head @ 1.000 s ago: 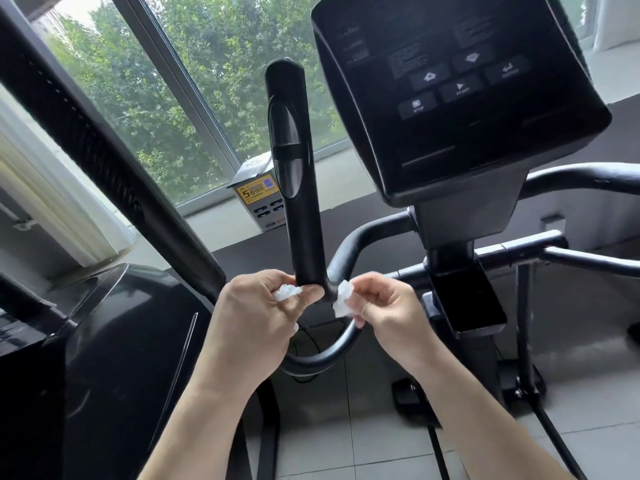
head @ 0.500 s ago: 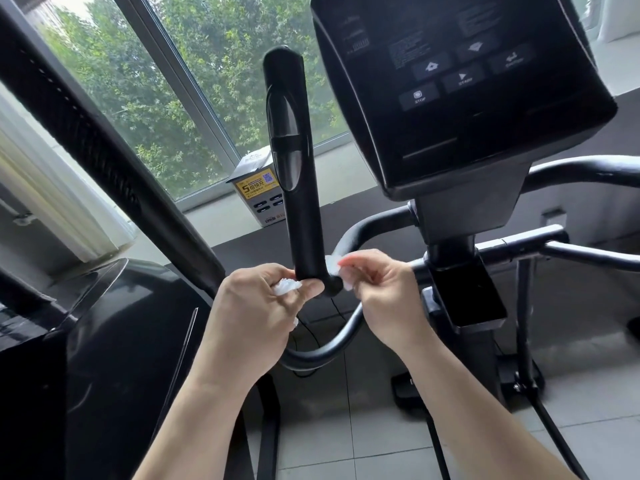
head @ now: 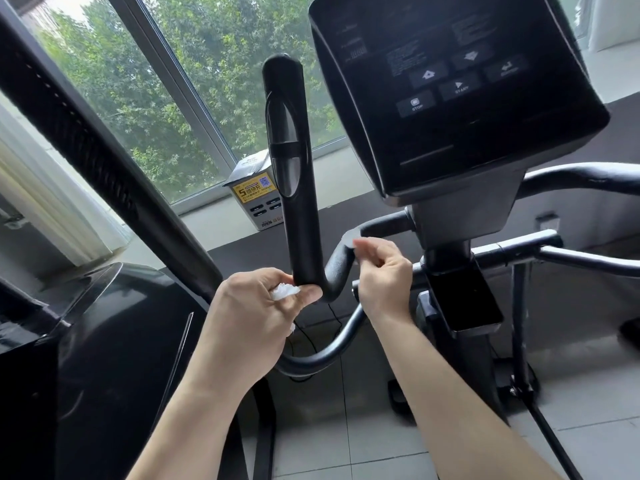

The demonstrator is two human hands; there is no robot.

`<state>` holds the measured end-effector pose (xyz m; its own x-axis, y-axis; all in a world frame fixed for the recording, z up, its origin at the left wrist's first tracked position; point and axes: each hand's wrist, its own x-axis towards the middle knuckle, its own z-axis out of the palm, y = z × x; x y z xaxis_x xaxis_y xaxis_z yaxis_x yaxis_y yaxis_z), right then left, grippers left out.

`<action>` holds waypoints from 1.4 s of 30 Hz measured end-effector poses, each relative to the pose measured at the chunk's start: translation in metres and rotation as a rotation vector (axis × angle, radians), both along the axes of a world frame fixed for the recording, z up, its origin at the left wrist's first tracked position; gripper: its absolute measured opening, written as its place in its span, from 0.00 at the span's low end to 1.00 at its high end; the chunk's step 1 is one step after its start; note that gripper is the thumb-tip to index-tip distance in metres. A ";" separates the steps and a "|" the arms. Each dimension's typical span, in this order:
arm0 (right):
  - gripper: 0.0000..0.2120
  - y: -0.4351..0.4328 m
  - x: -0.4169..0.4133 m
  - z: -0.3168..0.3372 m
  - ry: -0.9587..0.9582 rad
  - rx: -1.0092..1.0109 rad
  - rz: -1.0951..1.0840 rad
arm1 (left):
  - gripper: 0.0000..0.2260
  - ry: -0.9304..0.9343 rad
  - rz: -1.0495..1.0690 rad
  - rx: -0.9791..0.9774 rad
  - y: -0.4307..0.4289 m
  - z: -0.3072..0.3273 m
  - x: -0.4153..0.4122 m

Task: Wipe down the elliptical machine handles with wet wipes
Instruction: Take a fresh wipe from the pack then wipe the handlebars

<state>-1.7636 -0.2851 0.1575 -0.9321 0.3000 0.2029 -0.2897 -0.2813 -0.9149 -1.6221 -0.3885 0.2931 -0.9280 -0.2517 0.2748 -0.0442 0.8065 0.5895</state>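
Note:
The black upright elliptical handle rises in the middle and bends at its foot into a curved bar. My left hand grips a crumpled white wet wipe against the foot of the handle, thumb pressed to the bend. My right hand is higher on the curved bar, with fingertips pinching a pale end of the wipe against it. The stretch of wipe behind the bar is hidden.
The dark console hangs over the right side on its post. Further bars run off to the right. A yellow-labelled box stands on the windowsill behind the handle. Another black machine fills the left.
My right hand has slid up the curved bar, away from the handle's foot, taking its end of the wipe along. My left hand stays at the bend.

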 end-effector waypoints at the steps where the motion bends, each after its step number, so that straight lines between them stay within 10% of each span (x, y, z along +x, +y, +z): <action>1: 0.15 0.006 0.007 -0.003 0.030 -0.030 0.102 | 0.09 0.003 -0.003 0.002 0.000 0.000 0.000; 9: 0.09 0.003 -0.017 -0.002 -0.084 -0.053 -0.332 | 0.08 0.012 -0.002 0.014 0.000 0.000 0.001; 25: 0.17 0.017 0.080 0.018 0.169 -0.183 0.314 | 0.10 0.028 -0.019 0.012 -0.002 -0.002 -0.001; 32: 0.15 0.010 0.033 0.018 0.063 0.073 0.168 | 0.10 0.021 -0.023 0.044 -0.001 -0.003 0.002; 39: 0.19 0.009 0.082 0.012 0.085 -0.355 0.366 | 0.10 0.042 -0.039 0.036 -0.005 -0.006 0.001; 42: 0.14 0.015 0.051 0.005 -0.050 -0.374 0.139 | 0.10 0.048 -0.042 0.043 -0.007 -0.007 0.001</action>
<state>-1.7126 -0.2702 0.1625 -0.9750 0.2148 0.0573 -0.1834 -0.6310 -0.7538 -1.6215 -0.3952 0.2860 -0.9240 -0.2249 0.3093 0.0188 0.7811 0.6241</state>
